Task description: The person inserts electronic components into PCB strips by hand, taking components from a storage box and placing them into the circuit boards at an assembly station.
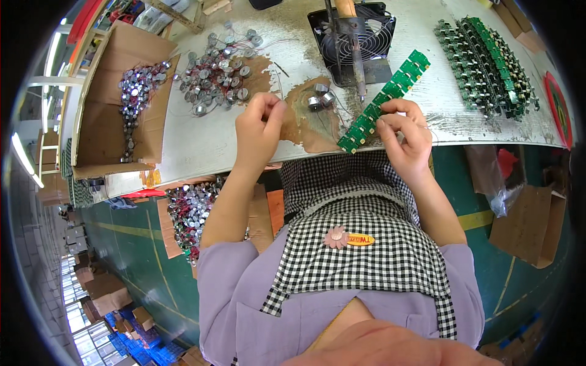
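1. Right hand pinches the lower part of a green circuit-board strip, which is tilted over the worktop edge.
2. Left hand closed, fingertips pinched on something tiny; can't tell what.
3. Step looks like fitting parts to the strip; next calls for bringing both hands together.
4. Two loose metal cylinders between hands, one soldering iron, one fan; piles uncountable.
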`<state>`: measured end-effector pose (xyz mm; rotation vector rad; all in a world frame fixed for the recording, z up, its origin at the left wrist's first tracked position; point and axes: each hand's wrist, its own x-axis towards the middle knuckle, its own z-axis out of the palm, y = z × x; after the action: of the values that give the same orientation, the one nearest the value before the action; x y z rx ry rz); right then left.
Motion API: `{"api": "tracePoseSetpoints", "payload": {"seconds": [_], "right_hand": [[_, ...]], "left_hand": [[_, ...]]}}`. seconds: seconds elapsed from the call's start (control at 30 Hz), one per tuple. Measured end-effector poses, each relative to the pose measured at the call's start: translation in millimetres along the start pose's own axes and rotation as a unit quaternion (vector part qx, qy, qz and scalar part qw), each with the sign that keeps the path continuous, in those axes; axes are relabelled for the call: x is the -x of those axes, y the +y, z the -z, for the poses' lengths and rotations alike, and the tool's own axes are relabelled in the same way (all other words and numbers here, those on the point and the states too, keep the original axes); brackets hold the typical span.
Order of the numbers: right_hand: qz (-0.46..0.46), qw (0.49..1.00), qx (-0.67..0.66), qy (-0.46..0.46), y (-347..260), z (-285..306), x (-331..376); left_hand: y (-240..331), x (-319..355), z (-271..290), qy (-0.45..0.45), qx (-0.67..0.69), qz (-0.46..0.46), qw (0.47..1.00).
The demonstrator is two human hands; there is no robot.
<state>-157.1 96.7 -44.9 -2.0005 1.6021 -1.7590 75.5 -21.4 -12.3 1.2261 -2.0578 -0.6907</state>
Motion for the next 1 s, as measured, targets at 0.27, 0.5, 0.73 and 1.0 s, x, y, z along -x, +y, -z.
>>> {"api": "tracePoseSetpoints", "payload": {"seconds": [0.27, 0.5, 0.73, 1.0], "right_hand": [[-0.091, 0.983, -0.159, 0.02, -2.5, -7.0, 3.1], [-0.031, 0.995, -0.09, -0.009, -5.5, -1.3, -2.4], [-0.018, 0.996, -0.09, -0.004, -7.1, 1.8, -9.4], [-0.013, 0.998, -0.062, -0.027, -4.0, 1.0, -18.8]], "left_hand": [[29.6, 11.2, -20.9, -0.213, 0.457, 0.203, 0.839], [52.5, 13.5, -45.2, -0.148, 0.37, 0.176, 0.9], [56.4, 9.9, -60.6, -0.116, 0.337, 0.077, 0.931], [57.6, 4.1, -68.3, -0.09, 0.371, 0.075, 0.921]]}}
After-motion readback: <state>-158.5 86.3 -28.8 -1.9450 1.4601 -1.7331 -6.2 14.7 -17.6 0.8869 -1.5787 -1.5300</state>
